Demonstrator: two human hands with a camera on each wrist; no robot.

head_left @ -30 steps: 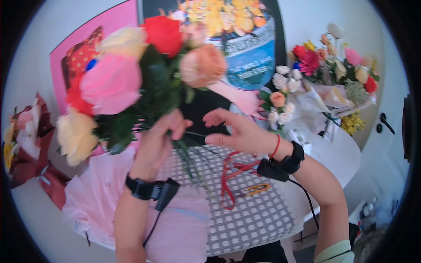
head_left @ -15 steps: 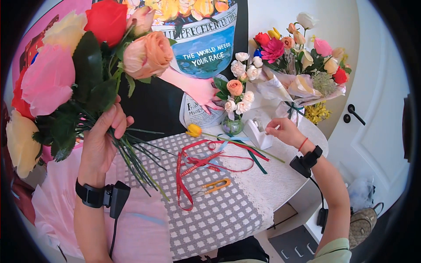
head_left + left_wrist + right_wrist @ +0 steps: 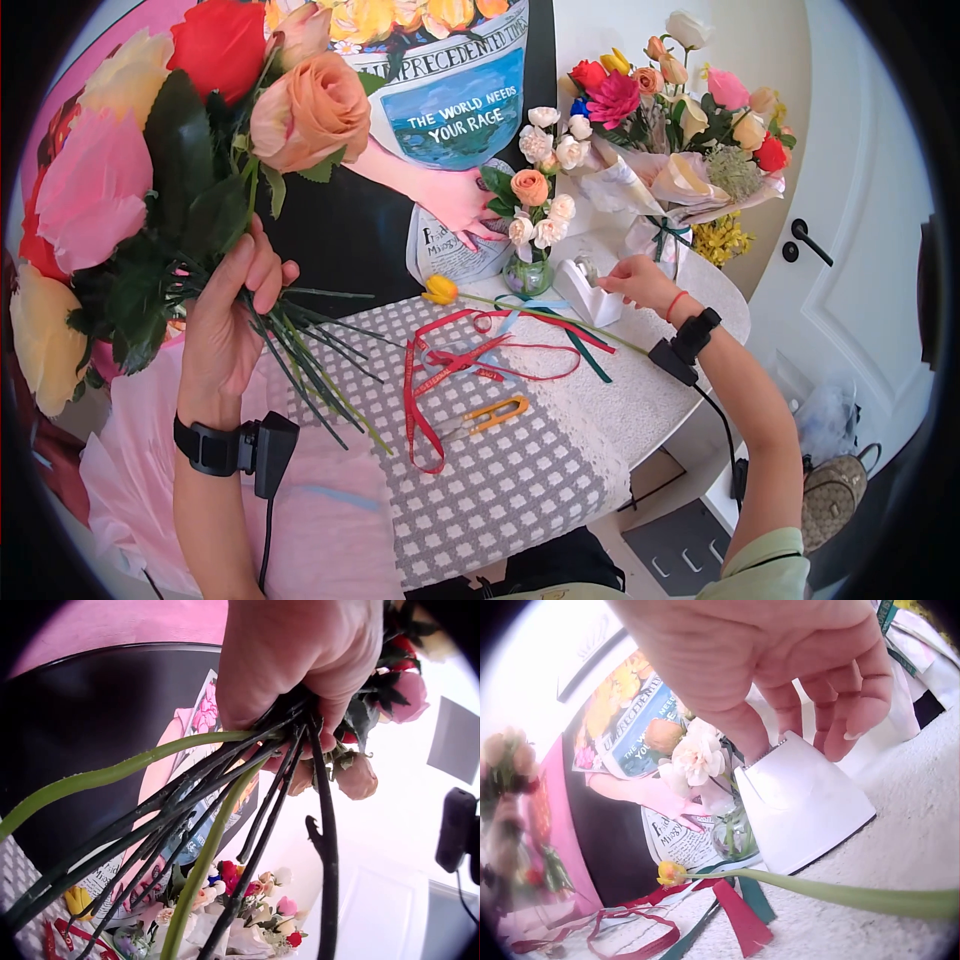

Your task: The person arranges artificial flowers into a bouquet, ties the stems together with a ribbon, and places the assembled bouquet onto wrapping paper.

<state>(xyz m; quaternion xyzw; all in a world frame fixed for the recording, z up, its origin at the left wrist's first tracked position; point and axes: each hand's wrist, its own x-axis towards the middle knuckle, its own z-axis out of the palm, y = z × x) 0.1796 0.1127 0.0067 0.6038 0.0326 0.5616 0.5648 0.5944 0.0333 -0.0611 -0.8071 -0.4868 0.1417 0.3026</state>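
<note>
Holding up in the left hand [image 3: 225, 325] a large bouquet of red, pink, cream and peach roses [image 3: 180, 130], at the left of the head view, with fingers wrapped round the bundled dark green stems [image 3: 328, 855]. Below the grip, splaying loosely at uneven lengths. Reaching with the right hand [image 3: 640, 284], fingers bent, to the top of a small white wedge-shaped tape dispenser [image 3: 588, 300], close by its serrated edge [image 3: 769, 748]. Cannot tell from either view of any tape pinched there. Judged step: getting tape for the gathered stems, with binding not yet visible on the exposed lengths. Next move probably calls for catching the tape end, drawing off enough to circle the bundle, tearing downward against the teeth and steadying the light dispenser. Then needs a firm left grip, close-set stems and a wrap just below the fingers. Worth clearing in that pull: the single yellow tulip with a long green stem [image 3: 440, 290], lying just beside the dispenser, and the loose red printed ribbon [image 3: 410, 395], near the yellow-handled snips [image 3: 523, 405].
</note>
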